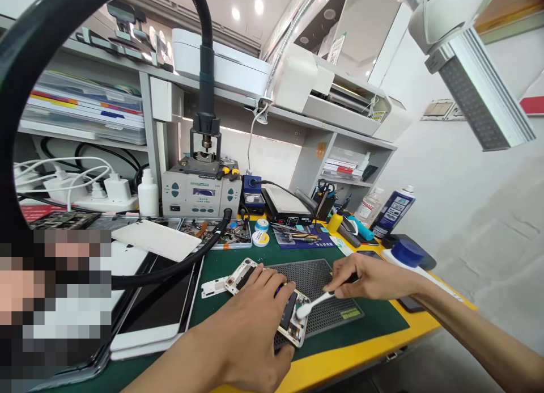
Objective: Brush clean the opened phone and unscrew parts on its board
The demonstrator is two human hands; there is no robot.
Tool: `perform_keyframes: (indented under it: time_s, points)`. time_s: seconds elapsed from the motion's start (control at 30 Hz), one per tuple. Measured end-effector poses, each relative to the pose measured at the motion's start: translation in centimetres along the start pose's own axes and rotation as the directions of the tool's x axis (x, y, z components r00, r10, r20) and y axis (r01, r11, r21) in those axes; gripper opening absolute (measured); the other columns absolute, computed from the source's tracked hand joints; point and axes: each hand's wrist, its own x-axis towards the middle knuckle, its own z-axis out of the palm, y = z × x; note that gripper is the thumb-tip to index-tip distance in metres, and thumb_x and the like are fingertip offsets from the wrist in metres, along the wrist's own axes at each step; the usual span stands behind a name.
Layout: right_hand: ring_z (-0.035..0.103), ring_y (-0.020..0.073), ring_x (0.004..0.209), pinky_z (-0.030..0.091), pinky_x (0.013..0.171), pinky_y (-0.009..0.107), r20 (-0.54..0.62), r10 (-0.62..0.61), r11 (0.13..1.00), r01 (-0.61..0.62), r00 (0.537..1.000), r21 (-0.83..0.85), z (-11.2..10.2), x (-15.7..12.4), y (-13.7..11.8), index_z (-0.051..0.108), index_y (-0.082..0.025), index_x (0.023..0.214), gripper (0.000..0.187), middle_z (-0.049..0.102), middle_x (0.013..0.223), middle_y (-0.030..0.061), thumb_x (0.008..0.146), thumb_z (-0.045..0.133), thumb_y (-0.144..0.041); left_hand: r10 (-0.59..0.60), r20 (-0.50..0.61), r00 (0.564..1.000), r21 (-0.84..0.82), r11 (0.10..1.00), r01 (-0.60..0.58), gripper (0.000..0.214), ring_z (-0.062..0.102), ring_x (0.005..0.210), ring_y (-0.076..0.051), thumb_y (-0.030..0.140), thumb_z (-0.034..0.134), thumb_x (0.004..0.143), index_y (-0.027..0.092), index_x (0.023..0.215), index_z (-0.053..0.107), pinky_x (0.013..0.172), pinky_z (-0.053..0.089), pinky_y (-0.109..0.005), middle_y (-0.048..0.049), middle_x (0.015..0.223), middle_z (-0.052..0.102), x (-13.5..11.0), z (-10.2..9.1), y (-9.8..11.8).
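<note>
An opened smartphone (293, 319), its inner boards bare, lies at a slant on the edge of a grey perforated mat (335, 308). My left hand (259, 308) grips the phone across its middle, with the thumb at the near edge, and hides much of it. In a pinch, my right hand (352, 277) holds a white toothbrush (319, 300) from the right. The brush's head touches or hovers just over the phone's lower end; which one I cannot tell. Beside the phone's upper end is a loose white phone part (213, 288).
A thick black hose (170, 271) arches across the left and over the stacked tablets (159, 302). Behind stand a hot-air station (204, 191), small tins (260, 238), tweezers and screwdrivers (304, 236), a tool holder (323, 203) and a spray can (394, 211). A lamp (480, 92) hangs upper right.
</note>
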Motion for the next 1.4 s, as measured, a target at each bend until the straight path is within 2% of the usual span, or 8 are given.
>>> perform_keyframes:
  time_s: [0.13,0.3,0.47,0.73,0.83,0.97,1.2,1.4]
  points:
    - [0.064,0.0170,0.077,0.050,0.067,0.029,0.076,-0.025,0.999,0.027,0.997,-0.028,-0.4,0.5,-0.5,0.079,-0.018,0.108,0.026,0.071,0.091,0.0040,0.096,0.066,-0.038,0.013,-0.052,0.999,0.007,1.000,-0.013,0.078,0.037,0.141,-0.041,0.039,0.059,0.080,0.007,0.149,0.043,0.123,0.016,-0.057,-0.0212,0.146,0.048,0.1,0.2,-0.1]
    - [0.069,0.0187,0.080,0.058,0.072,0.036,0.123,-0.005,0.997,0.015,0.992,-0.081,-1.3,1.1,-0.5,0.070,-0.015,0.107,0.023,0.072,0.094,0.0022,0.100,0.062,-0.035,0.008,-0.002,1.000,-0.003,1.000,-0.008,0.078,0.036,0.141,-0.042,0.038,0.059,0.080,0.005,0.149,0.042,0.123,0.014,-0.059,-0.0230,0.146,0.047,0.0,-0.2,0.2]
    - [0.070,0.0197,0.084,0.059,0.074,0.037,0.183,-0.023,0.993,0.043,0.983,-0.107,-1.3,1.6,-0.8,0.070,-0.016,0.110,0.022,0.072,0.099,0.0032,0.099,0.064,-0.034,0.016,-0.044,0.999,-0.012,1.000,-0.017,0.078,0.039,0.139,-0.040,0.038,0.060,0.079,0.007,0.148,0.044,0.124,0.015,-0.057,-0.0212,0.144,0.050,0.0,0.0,0.1]
    - [0.071,0.0211,0.089,0.060,0.078,0.040,0.239,-0.012,0.991,0.044,0.971,-0.129,-2.2,2.4,-0.5,0.069,-0.016,0.112,0.022,0.073,0.104,0.0047,0.099,0.063,-0.033,0.017,-0.017,1.000,-0.014,1.000,-0.017,0.078,0.039,0.139,-0.041,0.038,0.059,0.080,0.006,0.149,0.043,0.124,0.015,-0.057,-0.0219,0.144,0.049,0.0,-0.4,0.2]
    - [0.071,0.0219,0.092,0.059,0.080,0.041,0.243,-0.017,0.991,0.048,0.970,-0.124,-2.3,2.6,-0.9,0.069,-0.016,0.112,0.022,0.073,0.106,0.0049,0.099,0.064,-0.033,0.019,-0.005,1.000,-0.023,1.000,-0.019,0.077,0.040,0.138,-0.041,0.036,0.060,0.080,0.006,0.149,0.043,0.124,0.015,-0.058,-0.0217,0.143,0.050,-0.1,-0.6,0.3]
    - [0.071,0.0206,0.087,0.059,0.077,0.039,0.213,0.000,0.994,0.023,0.977,-0.109,-2.5,2.5,-1.1,0.070,-0.016,0.109,0.022,0.073,0.101,0.0038,0.099,0.064,-0.034,0.035,-0.044,0.998,-0.005,0.999,-0.036,0.077,0.041,0.136,-0.041,0.038,0.060,0.079,0.006,0.147,0.045,0.123,0.016,-0.058,-0.0218,0.143,0.051,-0.1,-0.2,0.1]
    - [0.063,0.0184,0.076,0.045,0.063,0.027,0.138,0.016,1.000,-0.015,0.990,-0.008,-1.0,1.5,-1.8,0.082,-0.024,0.111,0.026,0.074,0.091,0.0041,0.093,0.068,-0.035,0.032,-0.067,0.997,0.005,0.999,-0.032,0.079,0.041,0.138,-0.038,0.039,0.062,0.078,0.008,0.148,0.045,0.124,0.016,-0.053,-0.0197,0.145,0.050,-0.1,0.3,-0.5]
    - [0.047,0.0143,0.061,0.035,0.055,0.028,0.082,0.002,0.981,-0.017,0.997,0.191,-3.0,1.7,1.2,0.084,-0.022,0.104,0.026,0.066,0.077,0.0017,0.090,0.070,-0.039,-0.010,-0.030,0.999,-0.039,0.999,0.009,0.080,0.034,0.145,-0.034,0.038,0.063,0.079,0.010,0.151,0.041,0.126,0.013,-0.049,-0.0160,0.153,0.045,-0.1,0.0,-0.6]
